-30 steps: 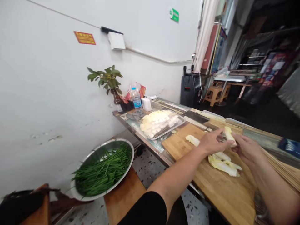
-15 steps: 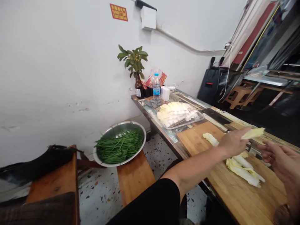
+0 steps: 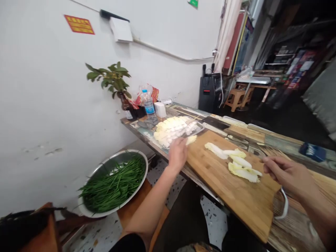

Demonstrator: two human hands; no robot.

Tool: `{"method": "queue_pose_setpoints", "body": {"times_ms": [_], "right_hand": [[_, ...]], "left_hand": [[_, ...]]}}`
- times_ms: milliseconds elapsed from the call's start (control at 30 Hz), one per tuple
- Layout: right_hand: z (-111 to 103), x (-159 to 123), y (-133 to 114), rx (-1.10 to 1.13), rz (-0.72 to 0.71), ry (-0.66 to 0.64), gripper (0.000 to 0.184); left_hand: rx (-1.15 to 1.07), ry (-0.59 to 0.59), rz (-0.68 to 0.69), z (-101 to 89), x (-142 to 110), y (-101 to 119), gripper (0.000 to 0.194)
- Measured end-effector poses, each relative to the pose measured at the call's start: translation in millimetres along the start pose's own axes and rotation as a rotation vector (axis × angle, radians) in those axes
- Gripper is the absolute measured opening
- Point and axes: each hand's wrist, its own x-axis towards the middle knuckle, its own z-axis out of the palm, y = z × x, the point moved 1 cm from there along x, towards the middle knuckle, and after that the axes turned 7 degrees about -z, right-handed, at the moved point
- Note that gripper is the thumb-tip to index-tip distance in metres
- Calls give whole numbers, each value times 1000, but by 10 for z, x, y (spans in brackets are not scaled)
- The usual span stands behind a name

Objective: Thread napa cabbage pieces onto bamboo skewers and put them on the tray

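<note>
My left hand (image 3: 178, 154) is closed around a pale yellow cabbage leaf (image 3: 191, 140), beside the near corner of the tray (image 3: 201, 129). Cabbage pieces (image 3: 173, 127) lie piled on that tray, with thin sticks poking out of them. Several loose cabbage leaves (image 3: 243, 171) rest on the wooden cutting board (image 3: 210, 175). Over the board's right end, my right hand (image 3: 291, 176) has thumb and fingers pinched together; anything thin between them is too small to make out. Bamboo skewers (image 3: 275, 152) lie just beyond it.
A steel basin (image 3: 145, 157) of green chives (image 3: 115, 185) stands on a wooden bench at the left. At the table's far end are a brown bottle with a plant (image 3: 126, 106), a water bottle (image 3: 149, 105) and a white box (image 3: 160, 109). A dark blue box (image 3: 312, 151) lies at right.
My left hand has carried the cabbage leaf from over the board across to the tray's edge. My right hand stays at the board's right end. The view has turned right.
</note>
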Motion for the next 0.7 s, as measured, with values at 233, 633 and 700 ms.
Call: {"method": "queue_pose_setpoints", "body": {"times_ms": [233, 633, 700], "right_hand": [[-343, -301, 392, -155, 154, 125, 41], [-296, -344, 623, -186, 321, 292, 33], [-263, -325, 597, -191, 277, 306, 34]], "left_hand": [[11, 147, -27, -130, 7, -299, 29], [332, 138, -733, -505, 948, -1938, 25], [358, 54, -726, -502, 919, -1997, 26]]}}
